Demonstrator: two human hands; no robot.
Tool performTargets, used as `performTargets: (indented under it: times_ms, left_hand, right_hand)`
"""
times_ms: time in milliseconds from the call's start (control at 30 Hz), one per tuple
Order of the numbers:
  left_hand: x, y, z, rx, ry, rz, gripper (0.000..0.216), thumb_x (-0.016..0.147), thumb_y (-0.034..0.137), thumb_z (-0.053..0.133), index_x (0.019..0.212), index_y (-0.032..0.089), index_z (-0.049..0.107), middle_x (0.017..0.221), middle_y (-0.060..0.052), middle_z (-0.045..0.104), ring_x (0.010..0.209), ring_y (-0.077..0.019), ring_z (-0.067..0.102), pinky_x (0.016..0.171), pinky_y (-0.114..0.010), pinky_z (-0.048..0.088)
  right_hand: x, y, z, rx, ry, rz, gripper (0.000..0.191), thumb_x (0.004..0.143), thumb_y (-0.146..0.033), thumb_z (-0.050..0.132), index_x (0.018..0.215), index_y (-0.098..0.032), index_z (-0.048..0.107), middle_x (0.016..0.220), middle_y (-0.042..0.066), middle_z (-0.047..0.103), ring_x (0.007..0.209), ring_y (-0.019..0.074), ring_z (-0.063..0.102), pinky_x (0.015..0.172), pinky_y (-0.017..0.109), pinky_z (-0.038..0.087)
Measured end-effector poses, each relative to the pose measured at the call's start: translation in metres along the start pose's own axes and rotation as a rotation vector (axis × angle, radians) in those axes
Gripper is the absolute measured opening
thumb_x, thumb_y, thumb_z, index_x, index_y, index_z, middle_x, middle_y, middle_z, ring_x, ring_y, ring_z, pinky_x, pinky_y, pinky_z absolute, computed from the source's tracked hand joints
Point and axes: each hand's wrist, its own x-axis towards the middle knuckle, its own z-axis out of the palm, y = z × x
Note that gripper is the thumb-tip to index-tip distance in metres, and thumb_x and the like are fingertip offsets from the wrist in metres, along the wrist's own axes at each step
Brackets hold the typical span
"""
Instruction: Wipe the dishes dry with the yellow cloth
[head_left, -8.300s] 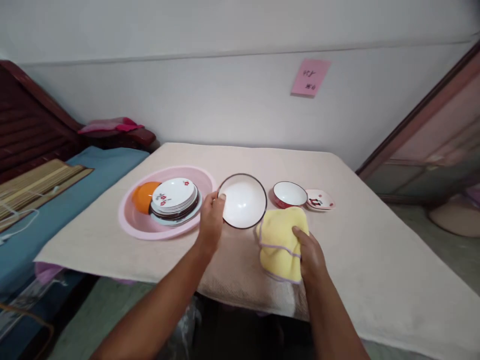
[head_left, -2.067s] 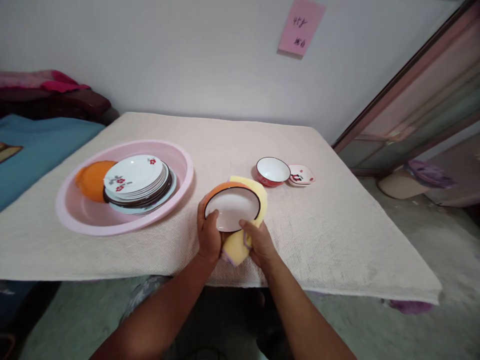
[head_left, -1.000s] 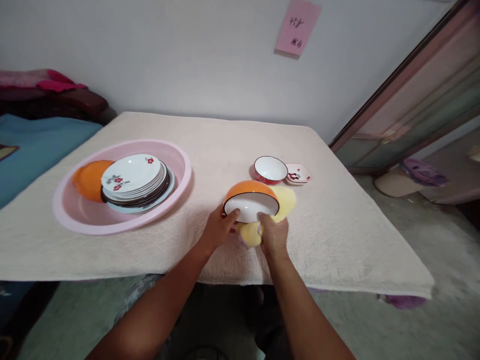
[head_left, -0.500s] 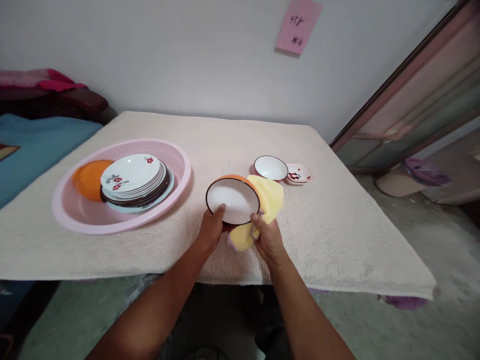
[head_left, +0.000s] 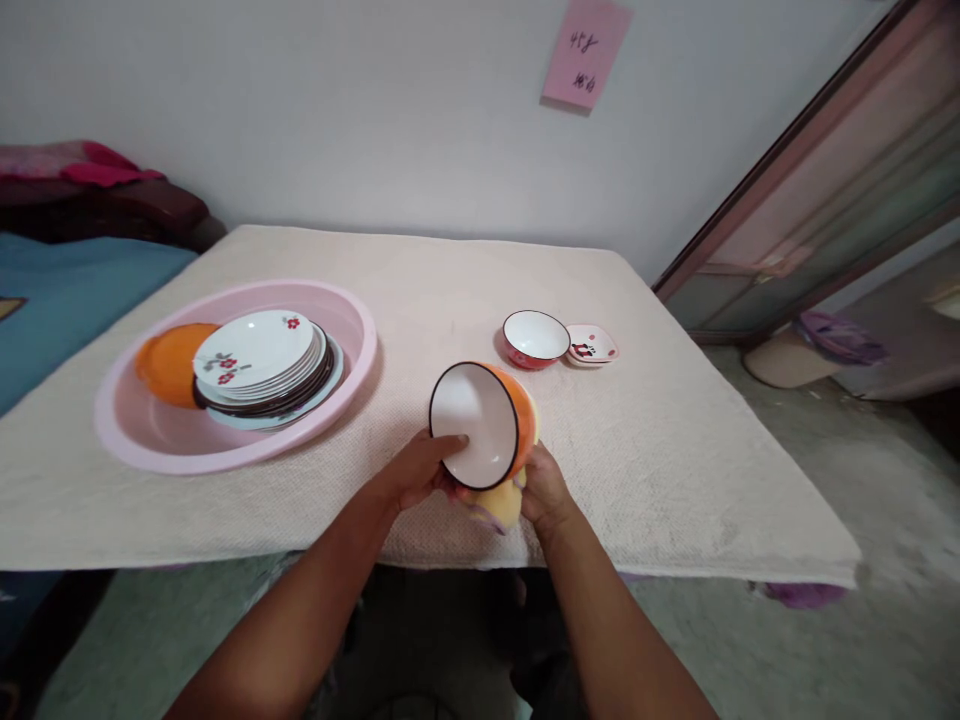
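An orange bowl [head_left: 480, 420] with a white inside and a dark rim is tilted on its side above the near part of the table. My left hand [head_left: 424, 467] grips its left edge, the thumb lying inside the bowl and the fingers underneath. Behind the bowl's right side is my right hand [head_left: 544, 487], closed on a yellow cloth [head_left: 501, 505] that presses against the outside; its fingertips are hidden. Farther back stands a red bowl [head_left: 536, 338] with a white inside, touching or nearly touching a small pink dish [head_left: 592, 344] with a cartoon pattern.
To the left, a pink basin [head_left: 360, 390] holds a stack of plates [head_left: 255, 350] and an orange item [head_left: 176, 365]. A pale cloth covers the table [head_left: 675, 480]. A pink note [head_left: 585, 52] hangs on the wall. A bin [head_left: 780, 355] stands on the floor at right.
The orange bowl has turned from facing up to tilting leftward, its orange outside now showing at right. My right hand and the cloth have moved from its rim to behind it.
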Motion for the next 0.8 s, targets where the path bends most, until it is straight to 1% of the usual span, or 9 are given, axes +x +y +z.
performTargets:
  times_ms: [100, 200, 333, 433, 500, 567, 667, 733, 800]
  left_hand:
    - [-0.001, 0.003, -0.003, 0.036, 0.046, -0.061, 0.023, 0.072, 0.028, 0.062, 0.08, 0.006, 0.061, 0.058, -0.008, 0.061, 0.039, -0.0141, 0.053, 0.034, -0.024, 0.041]
    - [0.001, 0.004, -0.004, 0.064, 0.107, -0.088, 0.022, 0.073, 0.026, 0.059, 0.082, 0.006, 0.06, 0.061, -0.01, 0.062, 0.041, -0.0156, 0.055, 0.036, -0.026, 0.043]
    - [0.004, 0.001, -0.005, 0.08, 0.169, -0.007, 0.027, 0.072, 0.026, 0.06, 0.092, 0.008, 0.06, 0.074, -0.012, 0.065, 0.053, -0.0199, 0.061, 0.039, -0.03, 0.048]
    - [0.007, 0.001, -0.006, 0.067, 0.197, 0.009, 0.025, 0.072, 0.023, 0.056, 0.09, 0.007, 0.059, 0.068, -0.01, 0.062, 0.049, -0.0177, 0.058, 0.036, -0.027, 0.044]
    - [0.009, 0.002, -0.008, 0.057, 0.229, 0.028, 0.028, 0.07, 0.021, 0.053, 0.094, 0.007, 0.057, 0.066, -0.009, 0.062, 0.046, -0.0171, 0.057, 0.036, -0.026, 0.043]
    - [0.009, 0.004, -0.01, 0.072, 0.253, 0.092, 0.035, 0.068, 0.019, 0.051, 0.102, 0.008, 0.054, 0.069, -0.008, 0.062, 0.047, -0.018, 0.059, 0.039, -0.027, 0.046]
    - [0.009, 0.006, -0.011, 0.131, 0.3, 0.188, 0.044, 0.067, 0.017, 0.05, 0.111, 0.013, 0.047, 0.073, -0.006, 0.062, 0.049, -0.0188, 0.061, 0.042, -0.029, 0.049]
    - [0.009, 0.006, -0.009, 0.177, 0.341, 0.226, 0.047, 0.066, 0.017, 0.05, 0.113, 0.016, 0.043, 0.079, -0.005, 0.062, 0.049, -0.0183, 0.062, 0.042, -0.029, 0.05]
    - [0.008, 0.006, -0.007, 0.221, 0.361, 0.252, 0.049, 0.066, 0.017, 0.049, 0.115, 0.018, 0.042, 0.085, -0.006, 0.061, 0.048, -0.0171, 0.061, 0.041, -0.03, 0.049]
  right_hand:
    - [0.001, -0.005, -0.007, 0.007, 0.011, 0.015, 0.036, 0.057, -0.019, 0.059, 0.092, -0.015, 0.066, 0.08, 0.007, 0.072, 0.073, 0.0269, 0.068, 0.067, 0.041, 0.056]
    - [0.003, -0.01, -0.013, 0.011, 0.059, -0.005, 0.036, 0.055, -0.019, 0.057, 0.09, -0.014, 0.066, 0.084, 0.008, 0.072, 0.072, 0.0272, 0.068, 0.068, 0.043, 0.055]
    - [0.008, -0.014, -0.015, 0.046, 0.135, -0.055, 0.034, 0.054, -0.018, 0.058, 0.087, -0.016, 0.066, 0.082, 0.005, 0.072, 0.07, 0.0255, 0.068, 0.07, 0.041, 0.055]
    - [0.011, -0.019, -0.015, 0.102, 0.143, -0.021, 0.033, 0.057, -0.02, 0.058, 0.089, -0.016, 0.066, 0.084, 0.006, 0.073, 0.073, 0.0268, 0.068, 0.073, 0.043, 0.055]
    - [0.013, -0.024, -0.018, 0.142, 0.175, -0.019, 0.034, 0.059, -0.022, 0.058, 0.091, -0.015, 0.065, 0.086, 0.007, 0.073, 0.077, 0.0279, 0.069, 0.074, 0.044, 0.055]
    - [0.014, -0.028, -0.022, 0.167, 0.251, -0.085, 0.037, 0.06, -0.022, 0.059, 0.095, -0.015, 0.065, 0.088, 0.006, 0.073, 0.079, 0.027, 0.068, 0.076, 0.043, 0.055]
    - [0.013, -0.033, -0.028, 0.121, 0.357, -0.298, 0.041, 0.063, -0.02, 0.063, 0.103, -0.017, 0.062, 0.097, 0.004, 0.071, 0.085, 0.0225, 0.068, 0.08, 0.038, 0.054]
    - [0.009, -0.034, -0.028, 0.034, 0.363, -0.442, 0.041, 0.067, -0.02, 0.064, 0.107, -0.017, 0.061, 0.104, 0.004, 0.069, 0.089, 0.0207, 0.066, 0.081, 0.035, 0.053]
    - [0.004, -0.034, -0.023, -0.051, 0.311, -0.491, 0.04, 0.069, -0.021, 0.065, 0.109, -0.018, 0.061, 0.106, 0.004, 0.068, 0.092, 0.0212, 0.065, 0.082, 0.034, 0.052]
